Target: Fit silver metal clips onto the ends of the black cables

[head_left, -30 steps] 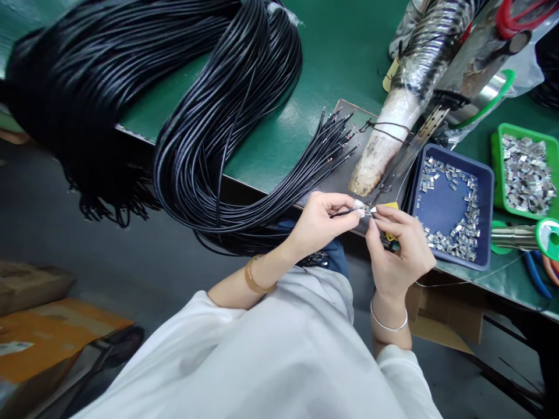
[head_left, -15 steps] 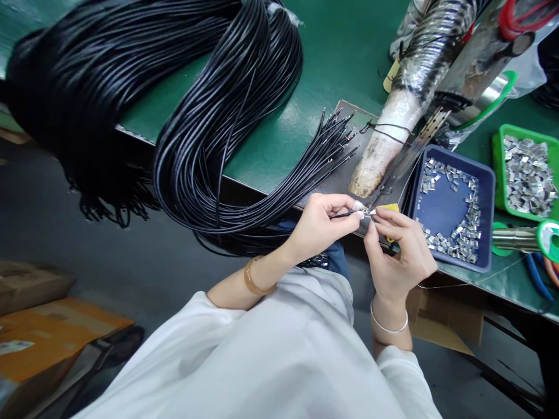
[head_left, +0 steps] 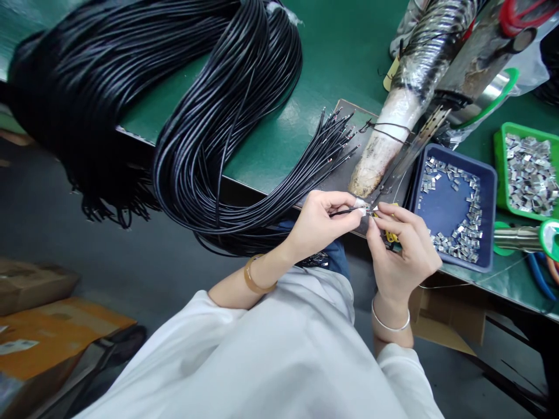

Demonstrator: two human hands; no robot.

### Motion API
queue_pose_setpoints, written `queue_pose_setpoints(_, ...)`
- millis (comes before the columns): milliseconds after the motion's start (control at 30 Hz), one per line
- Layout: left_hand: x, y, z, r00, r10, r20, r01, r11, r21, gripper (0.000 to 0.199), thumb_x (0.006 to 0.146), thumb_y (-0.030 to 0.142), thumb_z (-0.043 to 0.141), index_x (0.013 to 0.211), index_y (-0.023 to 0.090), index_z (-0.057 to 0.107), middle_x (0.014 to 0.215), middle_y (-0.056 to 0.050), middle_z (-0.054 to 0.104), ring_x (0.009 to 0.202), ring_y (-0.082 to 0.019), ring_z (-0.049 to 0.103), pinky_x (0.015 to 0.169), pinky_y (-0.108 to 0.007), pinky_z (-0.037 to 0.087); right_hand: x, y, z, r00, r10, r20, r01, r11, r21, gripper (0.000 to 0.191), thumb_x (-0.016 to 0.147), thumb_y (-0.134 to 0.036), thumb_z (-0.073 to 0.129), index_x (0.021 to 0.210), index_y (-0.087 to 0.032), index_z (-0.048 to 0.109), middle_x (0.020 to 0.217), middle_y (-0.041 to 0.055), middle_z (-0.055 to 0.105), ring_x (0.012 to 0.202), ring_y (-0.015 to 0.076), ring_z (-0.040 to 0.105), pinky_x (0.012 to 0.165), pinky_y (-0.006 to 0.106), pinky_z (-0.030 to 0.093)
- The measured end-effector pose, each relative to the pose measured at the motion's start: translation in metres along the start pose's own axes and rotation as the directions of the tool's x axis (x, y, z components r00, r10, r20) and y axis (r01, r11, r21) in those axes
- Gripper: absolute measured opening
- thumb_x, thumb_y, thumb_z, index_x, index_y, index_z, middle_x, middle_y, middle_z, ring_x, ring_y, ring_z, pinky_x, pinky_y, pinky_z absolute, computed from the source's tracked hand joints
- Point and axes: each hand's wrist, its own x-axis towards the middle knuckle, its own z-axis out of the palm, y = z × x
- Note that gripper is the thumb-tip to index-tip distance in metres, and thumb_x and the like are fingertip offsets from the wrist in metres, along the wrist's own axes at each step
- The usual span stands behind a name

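My left hand [head_left: 321,220] is closed, its thumb and finger pinching a black cable [head_left: 342,212] close to the end. White wrapping covers those fingertips. A small shiny metal connector [head_left: 368,209] shows at the cable's end, between my two hands. Opposite it, my right hand [head_left: 405,247] is closed in a pinch right beside the connector; what lies between its fingertips is too small to make out. Just behind the right fingers is a partly hidden yellow object [head_left: 392,236]. A bundle of black cables [head_left: 279,201] with metal-tipped ends reaches over the bench to the left.
A blue tray [head_left: 488,224] of small metal shells stands right of my hands, a green tray [head_left: 500,174] of similar pieces beyond. A plastic-wrapped duct [head_left: 386,139] comes down above my hands. A solder spool [head_left: 517,238] lies at the right on the green bench [head_left: 336,64].
My right hand has shifted slightly right and its fingertips have moved a little off the connector. The left hand keeps its pinch on the cable, almost unmoved.
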Motion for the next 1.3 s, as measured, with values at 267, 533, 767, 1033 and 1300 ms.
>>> queue_pose_setpoints(267,-0.001,-0.003,-0.001,0.997,-0.037,0.071,0.042,0.997,-0.062,0.008,0.075,0.018,0.070,0.079,0.012,0.073,0.074,-0.003,0.070,0.065,-0.010,0.060,0.064,-0.020,0.049,-0.005,0.002,-0.001,1.000,-0.029,0.005,0.029,0.999,0.022,0.017,0.082,-0.008,0.071,0.090,-0.022,0.064,0.103,0.0023,0.076,0.092,0.0163,0.075,0.083,0.031,0.063)
queue_pose_setpoints(533,-0.010,-0.007,-0.008,0.988,-0.060,0.144,0.062,0.998,-0.011,0.010,0.077,0.017,0.067,0.070,0.012,0.063,0.059,0.003,0.052,0.053,-0.005,0.043,0.051,-0.016,0.035,-0.017,0.009,-0.012,0.969,0.233,-0.083,-0.220,0.965,0.141,0.011,0.091,-0.017,0.065,0.102,-0.021,0.065,0.081,-0.0025,0.073,0.057,0.0100,0.068,0.053,0.020,0.053)
queue_pose_setpoints(767,-0.022,-0.011,-0.007,0.970,0.190,0.153,-0.229,0.925,0.304,0.008,0.082,0.014,0.064,0.079,0.011,0.070,0.069,0.000,0.064,0.059,-0.007,0.050,0.055,-0.018,0.039,-0.014,0.005,-0.020,0.954,-0.040,0.298,0.089,0.985,-0.150,0.006,0.092,-0.022,0.067,0.098,-0.021,0.068,0.063,-0.0065,0.063,0.053,0.0061,0.058,0.058,0.020,0.043)
queue_pose_setpoints(1033,-0.031,-0.017,0.002,0.916,0.400,0.021,-0.361,0.799,0.481,0.006,0.084,0.011,0.061,0.079,0.013,0.064,0.064,0.003,0.058,0.055,-0.006,0.048,0.056,-0.017,0.039,-0.019,-0.001,-0.006,0.984,-0.025,0.175,0.057,0.981,-0.184,0.004,0.093,-0.022,0.064,0.096,-0.021,0.065,0.072,-0.0039,0.067,0.057,0.0076,0.058,0.059,0.022,0.042)
queue_pose_setpoints(1300,-0.033,-0.026,0.002,0.927,0.373,-0.021,-0.339,0.864,0.372,0.004,0.087,0.015,0.060,0.086,0.014,0.063,0.069,0.001,0.062,0.058,-0.007,0.053,0.058,-0.017,0.044,-0.015,-0.006,-0.001,0.875,0.384,0.296,-0.453,0.864,0.218,0.014,0.093,-0.032,0.063,0.088,-0.019,0.063,0.068,-0.0043,0.061,0.053,0.0067,0.054,0.052,0.020,0.043)
